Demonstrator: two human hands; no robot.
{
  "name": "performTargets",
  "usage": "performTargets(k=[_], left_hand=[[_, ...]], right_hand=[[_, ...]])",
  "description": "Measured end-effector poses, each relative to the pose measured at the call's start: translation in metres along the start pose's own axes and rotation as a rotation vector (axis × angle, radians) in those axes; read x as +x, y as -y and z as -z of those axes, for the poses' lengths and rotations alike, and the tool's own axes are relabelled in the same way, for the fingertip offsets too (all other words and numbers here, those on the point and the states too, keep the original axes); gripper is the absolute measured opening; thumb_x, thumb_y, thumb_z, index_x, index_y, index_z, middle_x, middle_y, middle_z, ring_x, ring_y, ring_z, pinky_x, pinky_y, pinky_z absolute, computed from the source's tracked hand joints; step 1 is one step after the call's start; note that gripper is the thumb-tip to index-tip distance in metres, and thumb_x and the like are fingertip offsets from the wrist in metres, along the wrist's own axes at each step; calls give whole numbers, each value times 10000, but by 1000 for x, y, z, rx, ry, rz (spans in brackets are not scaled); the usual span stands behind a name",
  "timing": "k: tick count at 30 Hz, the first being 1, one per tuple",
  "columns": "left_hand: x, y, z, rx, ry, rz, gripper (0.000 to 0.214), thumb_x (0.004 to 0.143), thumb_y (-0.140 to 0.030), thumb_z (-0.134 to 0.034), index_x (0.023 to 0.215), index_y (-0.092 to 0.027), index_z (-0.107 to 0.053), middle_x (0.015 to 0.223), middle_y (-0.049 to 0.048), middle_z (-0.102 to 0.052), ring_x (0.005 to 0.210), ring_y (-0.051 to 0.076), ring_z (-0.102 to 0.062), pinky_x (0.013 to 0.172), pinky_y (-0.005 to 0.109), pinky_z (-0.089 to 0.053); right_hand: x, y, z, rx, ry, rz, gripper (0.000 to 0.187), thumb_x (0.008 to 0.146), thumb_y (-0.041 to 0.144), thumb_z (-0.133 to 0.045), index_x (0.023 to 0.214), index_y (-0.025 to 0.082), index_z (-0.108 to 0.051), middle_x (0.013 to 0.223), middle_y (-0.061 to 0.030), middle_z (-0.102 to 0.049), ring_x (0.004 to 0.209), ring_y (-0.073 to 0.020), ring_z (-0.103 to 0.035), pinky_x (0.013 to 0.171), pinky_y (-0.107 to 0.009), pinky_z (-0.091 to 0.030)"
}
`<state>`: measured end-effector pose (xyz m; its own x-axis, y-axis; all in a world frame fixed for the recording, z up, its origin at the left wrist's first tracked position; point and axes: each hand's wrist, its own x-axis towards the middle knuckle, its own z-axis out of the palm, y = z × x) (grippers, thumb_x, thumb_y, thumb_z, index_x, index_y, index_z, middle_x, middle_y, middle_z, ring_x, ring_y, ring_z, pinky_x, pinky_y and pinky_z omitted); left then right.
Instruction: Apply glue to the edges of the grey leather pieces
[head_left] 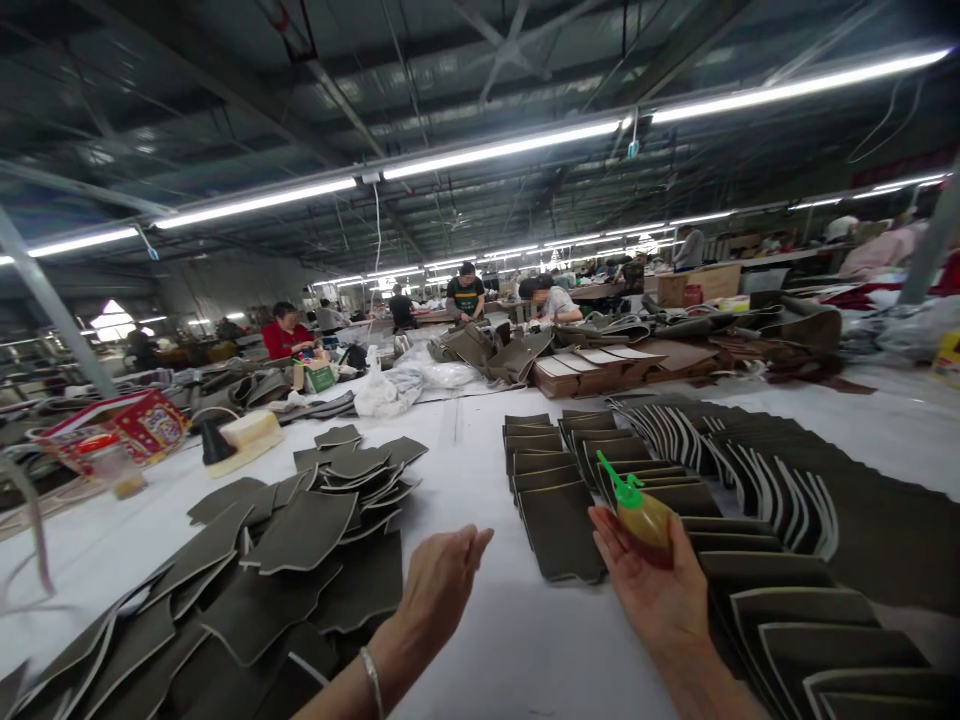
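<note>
My right hand (660,600) is closed around a squeeze bottle (646,522) with a green nozzle cap and amber liquid inside. The bottle lies tilted across my palm, its tip pointing up and left. My left hand (441,580), back upward and fingers curled together, hovers over the white table (480,640); nothing shows in it. Left of it lies a loose heap of dark grey-green cut pieces with pale edges (304,530). Beside my right hand, similar pieces (559,525) lie in overlapping rows, and a long fanned row (862,480) curves off to the right.
On the left stand a jar with a red lid (112,465), a red patterned box (146,430) and a black cone on a cream block (217,445). A white plastic bag (386,385) and stacked brown panels (592,370) lie farther back. Several people work at tables beyond.
</note>
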<state>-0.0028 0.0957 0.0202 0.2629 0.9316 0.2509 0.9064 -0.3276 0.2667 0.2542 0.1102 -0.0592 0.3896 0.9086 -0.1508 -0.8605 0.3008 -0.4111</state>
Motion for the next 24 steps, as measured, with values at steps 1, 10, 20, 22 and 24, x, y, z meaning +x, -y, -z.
performTargets(k=[1, 10, 20, 22, 24], left_hand=[[2, -5, -5, -6, 28, -48, 400, 1050, -314, -400, 722, -196, -595, 654, 8, -639, 637, 182, -624, 602, 273, -397], [66, -65, -102, 7, 112, -418, 565, 995, -288, -482, 1500, -56, -380, 1554, 163, -387, 1461, 283, -312, 1224, 439, -250], [80, -72, -148, -151, 160, -451, 605, 911, -124, -351, 1514, -69, -370, 1566, 112, -380, 1463, 212, -313, 1242, 394, -227], [81, -71, -142, -191, 185, -496, 613, 880, -107, -369, 1490, -101, -424, 1537, 87, -436, 1437, 200, -359, 1229, 366, -258], [82, -72, -135, -180, 206, -500, 613, 872, -115, -379, 1482, -116, -444, 1550, 85, -416, 1427, 226, -371, 1217, 388, -278]], right_hand=[[0, -1, 0, 2, -2, 3, 481, 785, 521, -753, 1053, 122, -722, 1083, -185, -709, 1141, -348, -632, 992, -481, -513], [1, -8, 7, 12, 25, 49, 387, 799, 453, -771, 1027, 144, -723, 1025, -131, -731, 1017, -327, -690, 937, -486, -567], [8, -12, 10, 18, 24, 89, 319, 833, 443, -751, 999, 171, -728, 1025, -100, -738, 961, -292, -709, 878, -453, -607], [7, -12, 10, 15, 24, 91, 333, 833, 454, -751, 995, 165, -730, 1000, -102, -742, 934, -293, -714, 885, -465, -602], [7, -12, 10, 11, 28, 95, 342, 829, 458, -755, 995, 160, -730, 990, -107, -743, 916, -295, -718, 886, -474, -600]])
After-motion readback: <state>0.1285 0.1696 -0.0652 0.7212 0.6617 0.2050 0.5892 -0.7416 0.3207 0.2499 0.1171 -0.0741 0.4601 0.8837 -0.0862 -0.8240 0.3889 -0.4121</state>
